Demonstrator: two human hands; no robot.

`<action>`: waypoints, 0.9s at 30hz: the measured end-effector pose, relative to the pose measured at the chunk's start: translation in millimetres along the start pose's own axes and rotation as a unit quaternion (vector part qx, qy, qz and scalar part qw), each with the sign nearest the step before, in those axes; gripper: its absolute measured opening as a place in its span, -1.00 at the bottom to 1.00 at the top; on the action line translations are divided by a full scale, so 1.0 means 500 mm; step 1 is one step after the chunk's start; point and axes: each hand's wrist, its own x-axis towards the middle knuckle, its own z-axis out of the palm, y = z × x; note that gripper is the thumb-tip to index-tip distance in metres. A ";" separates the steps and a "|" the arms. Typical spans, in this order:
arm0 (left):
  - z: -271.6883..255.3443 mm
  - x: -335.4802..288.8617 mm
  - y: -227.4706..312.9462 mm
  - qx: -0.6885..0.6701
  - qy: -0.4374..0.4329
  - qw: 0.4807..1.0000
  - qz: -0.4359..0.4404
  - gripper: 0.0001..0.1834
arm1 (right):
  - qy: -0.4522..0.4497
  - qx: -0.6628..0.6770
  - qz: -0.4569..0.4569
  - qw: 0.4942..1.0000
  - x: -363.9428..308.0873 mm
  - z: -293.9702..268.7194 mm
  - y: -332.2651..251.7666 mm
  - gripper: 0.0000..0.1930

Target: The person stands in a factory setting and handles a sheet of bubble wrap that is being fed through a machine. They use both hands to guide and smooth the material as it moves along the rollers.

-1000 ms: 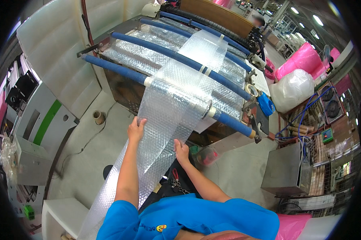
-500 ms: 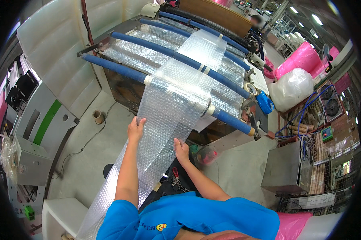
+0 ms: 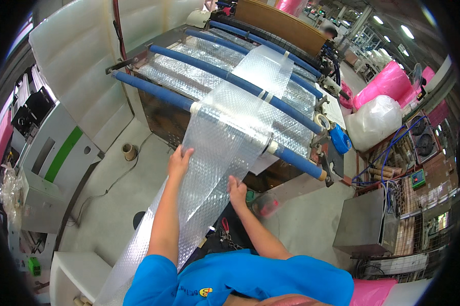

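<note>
Bubble film (image 3: 202, 199) slants up under the left forearm (image 3: 163, 219); left hand (image 3: 179, 162) and right hand (image 3: 237, 193), apart, each seem clamped on one edge, apparently guiding it; the next move likely calls for even tension; beyond, it drapes over the front blue roller (image 3: 301, 161).

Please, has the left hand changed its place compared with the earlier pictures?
Yes, slightly: judged against the front blue roller, the left hand now appears a little closer, so it has shifted away from the body, toward the roller.
</note>
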 end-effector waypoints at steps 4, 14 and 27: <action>0.025 0.083 0.039 -0.012 -0.018 0.999 0.034 -0.48 | 0.001 -0.014 -0.059 0.998 0.081 -0.026 -0.094 -0.62; -0.033 0.097 0.138 0.031 -0.104 0.993 -0.052 -0.31 | 0.057 0.133 -0.012 0.989 0.070 0.003 -0.165 -0.69; -0.229 -0.061 0.216 -0.033 -0.094 0.992 -0.077 -0.66 | -0.063 0.159 0.071 0.983 -0.186 0.018 -0.237 -0.63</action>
